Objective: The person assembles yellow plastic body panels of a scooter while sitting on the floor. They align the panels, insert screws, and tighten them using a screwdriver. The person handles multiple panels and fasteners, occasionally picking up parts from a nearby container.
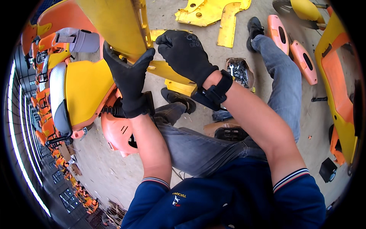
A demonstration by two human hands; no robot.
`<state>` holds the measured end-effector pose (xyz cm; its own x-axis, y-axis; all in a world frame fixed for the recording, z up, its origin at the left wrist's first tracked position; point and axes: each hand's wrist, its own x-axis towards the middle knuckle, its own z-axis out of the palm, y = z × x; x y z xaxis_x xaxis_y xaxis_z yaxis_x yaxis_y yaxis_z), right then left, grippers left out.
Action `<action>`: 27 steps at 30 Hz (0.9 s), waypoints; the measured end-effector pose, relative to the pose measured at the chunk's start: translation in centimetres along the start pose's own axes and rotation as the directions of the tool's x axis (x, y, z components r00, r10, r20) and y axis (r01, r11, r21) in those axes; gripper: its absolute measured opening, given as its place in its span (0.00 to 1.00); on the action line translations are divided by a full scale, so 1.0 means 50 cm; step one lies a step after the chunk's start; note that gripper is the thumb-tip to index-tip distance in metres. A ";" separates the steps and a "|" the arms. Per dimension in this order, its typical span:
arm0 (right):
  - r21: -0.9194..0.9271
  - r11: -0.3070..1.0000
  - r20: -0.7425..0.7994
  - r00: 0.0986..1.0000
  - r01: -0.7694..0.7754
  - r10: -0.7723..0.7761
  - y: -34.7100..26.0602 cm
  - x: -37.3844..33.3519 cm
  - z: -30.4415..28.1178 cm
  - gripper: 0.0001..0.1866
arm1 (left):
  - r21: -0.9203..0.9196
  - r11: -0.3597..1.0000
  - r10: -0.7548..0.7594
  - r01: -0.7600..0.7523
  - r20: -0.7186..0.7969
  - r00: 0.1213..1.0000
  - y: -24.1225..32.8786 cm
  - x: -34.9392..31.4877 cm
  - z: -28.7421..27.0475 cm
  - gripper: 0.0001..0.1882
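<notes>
A long curved yellow panel [114, 26] rises toward the top of the view, with slots along its right edge. At its lower end is my left hand [127, 76], in a black glove, with the panel's end between the thumb and the raised fingers. Just right of the slotted edge, my right hand [187, 55], also gloved, is closed in a fist. Whatever its fingers hold is hidden from view. Below that fist a yellow bar-like part [171, 72] slants to the right, partly covered by the glove.
Yellow cover pieces [206, 13] lie on the floor ahead. A box of loose bolts [238, 72] stands beyond my right wrist. Orange shells [305, 63] lie to the right, near a yellow-orange frame [339, 80]. A yellow vehicle body [87, 91] and a bucket [85, 41] stand left.
</notes>
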<state>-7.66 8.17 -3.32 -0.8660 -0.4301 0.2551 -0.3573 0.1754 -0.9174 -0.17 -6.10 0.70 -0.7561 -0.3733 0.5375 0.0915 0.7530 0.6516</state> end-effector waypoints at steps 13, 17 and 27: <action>0.276 0.953 -0.020 0.991 -0.124 0.135 -0.021 -0.002 -0.004 0.09 | -0.035 0.999 0.013 -0.013 -0.012 1.000 -0.010 0.000 0.001 0.48; 0.415 0.887 0.077 0.979 -0.204 0.189 -0.014 0.000 -0.002 0.09 | -0.026 0.999 0.029 -0.029 -0.024 0.999 -0.014 -0.003 0.000 0.49; 0.563 0.794 0.086 0.972 -0.227 0.217 -0.001 0.001 0.016 0.08 | -0.079 0.996 -0.053 0.051 -0.031 0.998 0.002 -0.005 0.004 0.51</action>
<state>-7.41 7.45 -3.49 -0.8895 -0.4564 0.0224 0.1102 -0.2619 -0.9588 -0.13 -5.83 0.51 -0.7397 -0.4295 0.5181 0.1035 0.6881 0.7182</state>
